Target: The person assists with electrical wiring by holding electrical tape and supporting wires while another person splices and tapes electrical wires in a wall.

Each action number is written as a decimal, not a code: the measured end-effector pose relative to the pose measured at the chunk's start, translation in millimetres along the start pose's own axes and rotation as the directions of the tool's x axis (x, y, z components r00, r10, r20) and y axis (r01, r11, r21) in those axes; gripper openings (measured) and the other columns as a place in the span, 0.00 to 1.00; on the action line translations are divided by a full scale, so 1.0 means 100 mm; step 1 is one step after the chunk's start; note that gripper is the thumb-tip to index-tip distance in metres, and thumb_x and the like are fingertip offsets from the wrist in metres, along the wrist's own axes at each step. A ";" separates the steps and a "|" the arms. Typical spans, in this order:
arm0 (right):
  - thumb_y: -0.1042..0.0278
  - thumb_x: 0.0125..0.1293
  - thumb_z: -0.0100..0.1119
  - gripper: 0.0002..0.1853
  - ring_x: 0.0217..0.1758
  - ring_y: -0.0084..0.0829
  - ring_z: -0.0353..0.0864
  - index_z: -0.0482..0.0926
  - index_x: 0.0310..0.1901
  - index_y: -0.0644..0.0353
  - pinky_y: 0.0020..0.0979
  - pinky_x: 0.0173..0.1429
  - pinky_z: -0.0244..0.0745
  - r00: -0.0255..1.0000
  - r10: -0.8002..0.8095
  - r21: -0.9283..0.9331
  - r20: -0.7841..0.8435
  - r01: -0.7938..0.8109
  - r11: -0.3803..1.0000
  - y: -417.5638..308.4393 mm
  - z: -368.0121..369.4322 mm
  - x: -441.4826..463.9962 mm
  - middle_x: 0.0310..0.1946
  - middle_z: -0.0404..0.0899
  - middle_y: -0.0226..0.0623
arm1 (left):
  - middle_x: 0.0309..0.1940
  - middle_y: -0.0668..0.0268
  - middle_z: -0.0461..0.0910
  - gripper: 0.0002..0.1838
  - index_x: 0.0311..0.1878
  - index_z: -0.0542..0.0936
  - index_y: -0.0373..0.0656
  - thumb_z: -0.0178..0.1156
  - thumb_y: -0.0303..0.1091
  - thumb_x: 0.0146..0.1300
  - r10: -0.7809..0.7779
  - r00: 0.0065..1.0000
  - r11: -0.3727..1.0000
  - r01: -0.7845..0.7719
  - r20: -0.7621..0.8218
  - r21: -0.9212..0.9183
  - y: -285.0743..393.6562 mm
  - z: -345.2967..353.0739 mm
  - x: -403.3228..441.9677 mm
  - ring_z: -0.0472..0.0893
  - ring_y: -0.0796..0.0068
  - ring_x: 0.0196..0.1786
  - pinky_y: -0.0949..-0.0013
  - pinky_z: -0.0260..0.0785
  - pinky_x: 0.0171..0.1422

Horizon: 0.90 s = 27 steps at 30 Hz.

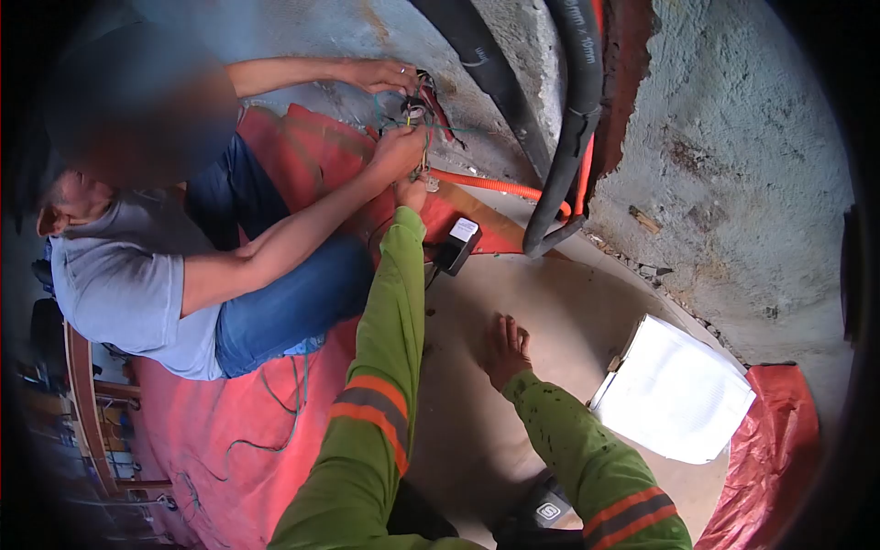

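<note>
My left hand (412, 194), in a green sleeve with orange and grey bands, reaches to the lower end of a bundle of thin electrical wires (423, 156) by the wall. Its fingers are curled closed; what they hold is too small to make out. Just above it, a co-worker's hand (400, 153) grips the same wires, and that person's other hand (380, 75) touches them higher up. My right hand (506, 353) rests on the bare floor (477, 403), fingers spread, holding nothing. Between my hands lies a black power adapter (456, 246) with a white label.
Thick black hoses (573, 137) and an orange corrugated conduit (486, 184) run along the wall (733, 165). A stack of white paper (674, 390) lies right of my right arm. The co-worker sits on a red sheet (266, 422), where a thin green wire (295, 422) trails.
</note>
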State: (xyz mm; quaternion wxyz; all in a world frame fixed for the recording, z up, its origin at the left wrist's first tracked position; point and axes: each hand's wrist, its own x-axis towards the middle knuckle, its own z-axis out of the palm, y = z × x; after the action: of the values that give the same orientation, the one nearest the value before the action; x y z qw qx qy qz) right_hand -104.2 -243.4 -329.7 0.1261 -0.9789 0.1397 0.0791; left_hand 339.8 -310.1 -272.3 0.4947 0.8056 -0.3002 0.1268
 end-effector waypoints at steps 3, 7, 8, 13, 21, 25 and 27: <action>0.44 0.72 0.49 0.41 0.84 0.60 0.33 0.51 0.79 0.59 0.67 0.78 0.35 0.998 -0.002 -0.033 0.065 0.004 0.999 0.01 -0.04 -0.04 0.81 0.36 0.58 | 0.44 0.60 0.84 0.10 0.46 0.82 0.32 0.60 0.27 0.65 -0.088 0.995 0.961 0.099 0.053 -0.258 0.35 -0.21 -0.08 0.81 0.70 0.47 0.66 0.73 0.55; 0.44 0.72 0.49 0.41 0.84 0.60 0.32 0.52 0.78 0.59 0.67 0.78 0.35 0.999 0.004 0.012 0.043 -0.004 1.000 -0.01 0.05 -0.04 0.81 0.34 0.58 | 0.35 0.62 0.84 0.09 0.41 0.84 0.35 0.59 0.30 0.66 -0.129 0.991 0.952 0.135 0.039 -0.275 0.58 -0.43 -0.12 0.80 0.75 0.38 0.67 0.74 0.47; 0.44 0.72 0.49 0.41 0.84 0.60 0.32 0.52 0.78 0.59 0.67 0.78 0.35 0.999 0.004 0.013 0.043 -0.005 1.000 -0.01 0.05 -0.02 0.81 0.33 0.58 | 0.32 0.62 0.84 0.09 0.41 0.85 0.36 0.59 0.31 0.66 -0.160 0.985 0.973 0.168 0.061 -0.156 0.81 -0.56 -0.11 0.81 0.74 0.36 0.67 0.74 0.46; 0.43 0.73 0.47 0.40 0.85 0.57 0.31 0.52 0.78 0.58 0.67 0.78 0.35 0.996 0.025 0.075 0.081 -0.031 0.997 -0.05 -0.05 -0.01 0.82 0.33 0.55 | 0.32 0.55 0.87 0.12 0.39 0.88 0.44 0.58 0.37 0.63 -0.109 0.994 0.980 0.104 0.021 0.168 1.28 -0.66 -0.07 0.87 0.58 0.36 0.57 0.78 0.45; 0.45 0.73 0.48 0.40 0.85 0.53 0.26 0.51 0.79 0.56 0.59 0.81 0.34 0.971 -0.063 0.025 0.232 0.058 0.998 0.16 -0.37 -0.06 0.83 0.31 0.52 | 0.37 0.51 0.87 0.15 0.39 0.88 0.48 0.54 0.41 0.61 -0.189 0.974 0.956 0.211 -0.122 0.202 1.82 -0.62 -0.17 0.86 0.46 0.43 0.49 0.78 0.51; 0.46 0.72 0.49 0.39 0.86 0.52 0.26 0.52 0.79 0.50 0.57 0.82 0.33 0.971 -0.102 -0.091 0.215 0.124 0.988 0.24 -0.20 -0.02 0.83 0.31 0.49 | 0.42 0.48 0.86 0.17 0.43 0.87 0.47 0.52 0.42 0.62 -0.234 0.968 0.941 0.249 -0.092 0.230 1.82 -0.81 -0.08 0.84 0.42 0.48 0.46 0.76 0.55; 0.44 0.71 0.50 0.39 0.86 0.50 0.28 0.52 0.79 0.48 0.56 0.83 0.34 0.973 -0.093 -0.117 0.210 0.120 0.986 0.23 -0.19 -0.02 0.83 0.32 0.48 | 0.44 0.47 0.85 0.18 0.46 0.86 0.46 0.51 0.43 0.63 -0.222 0.974 0.946 0.225 -0.037 0.233 1.78 -0.83 -0.05 0.83 0.42 0.50 0.46 0.74 0.56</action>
State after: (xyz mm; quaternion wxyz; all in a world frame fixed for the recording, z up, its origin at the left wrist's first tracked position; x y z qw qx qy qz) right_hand -110.2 -269.5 -316.4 0.0805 -0.9778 0.0678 0.1812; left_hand 235.1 -294.5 -107.0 0.4082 0.8868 -0.1873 0.1091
